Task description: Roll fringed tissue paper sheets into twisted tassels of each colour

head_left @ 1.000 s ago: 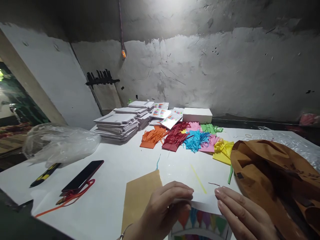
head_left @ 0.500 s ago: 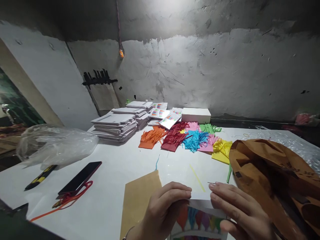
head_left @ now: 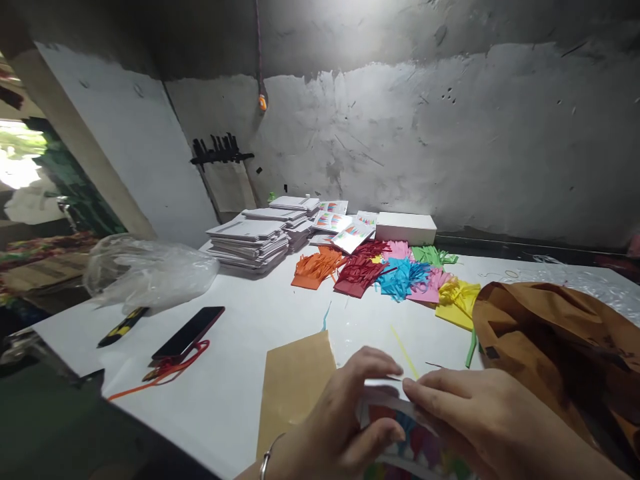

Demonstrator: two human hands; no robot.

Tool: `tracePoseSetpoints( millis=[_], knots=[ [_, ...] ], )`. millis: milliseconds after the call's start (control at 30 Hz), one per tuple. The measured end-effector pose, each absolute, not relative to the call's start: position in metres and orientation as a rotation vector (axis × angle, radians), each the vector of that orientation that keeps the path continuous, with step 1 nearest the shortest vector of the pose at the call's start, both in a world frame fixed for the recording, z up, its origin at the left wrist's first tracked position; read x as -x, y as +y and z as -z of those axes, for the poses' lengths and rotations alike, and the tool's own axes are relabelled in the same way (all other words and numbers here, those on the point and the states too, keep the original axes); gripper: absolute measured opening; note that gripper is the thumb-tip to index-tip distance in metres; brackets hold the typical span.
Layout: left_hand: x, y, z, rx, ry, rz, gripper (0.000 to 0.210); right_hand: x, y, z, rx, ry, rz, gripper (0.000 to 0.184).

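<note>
A white packet [head_left: 419, 437] printed with a row of coloured tassels is close to me at the bottom of the view, partly covered by my hands. Around its left side, my left hand [head_left: 345, 417] has its fingers over the top edge and its thumb across the printed front. My right hand [head_left: 483, 410] presses its fingertips together on the top edge, close to my left fingertips. A piece of brown card [head_left: 295, 383] lies left of the packet. Just beyond my fingers is a thin yellow paper strip [head_left: 404, 352] on the white table [head_left: 235, 400].
Fringed tissue-paper bundles [head_left: 357, 275] in several colours lie farther back. Stacks of white packets [head_left: 247, 243] and a white box [head_left: 406, 229] stand behind. At left are a phone [head_left: 187, 333], a cutter [head_left: 123, 327] and a clear plastic bag [head_left: 165, 273]; brown paper [head_left: 545, 347] is at right.
My right hand has slid left along the packet's top edge until its fingertips meet my left hand's. My left thumb now shows across the front. The view has turned slightly left.
</note>
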State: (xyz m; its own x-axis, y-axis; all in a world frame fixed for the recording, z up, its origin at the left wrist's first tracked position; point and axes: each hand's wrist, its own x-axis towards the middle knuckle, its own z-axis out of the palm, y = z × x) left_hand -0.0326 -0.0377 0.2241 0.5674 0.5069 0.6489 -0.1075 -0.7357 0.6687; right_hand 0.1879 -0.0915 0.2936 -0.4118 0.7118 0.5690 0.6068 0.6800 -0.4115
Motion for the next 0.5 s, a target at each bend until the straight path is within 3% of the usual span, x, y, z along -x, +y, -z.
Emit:
tracePoseSetpoints(
  millis=[100, 200, 500],
  knots=[
    [0.024, -0.045, -0.213, -1.945, 0.545, -1.283, 0.062, -0.184, -0.086, -0.293, 1.022, -2.498, -0.252, 0.025],
    [0.014, -0.049, -0.200, -1.813, 0.697, -1.375, 0.057, -0.187, -0.081, -0.283, 1.044, -2.500, -0.363, 0.027],
    [0.017, -0.057, -0.193, -1.915, 0.657, -1.346, 0.070, -0.201, -0.080, -0.267, 0.985, -2.436, -0.702, 0.030]
  ],
)
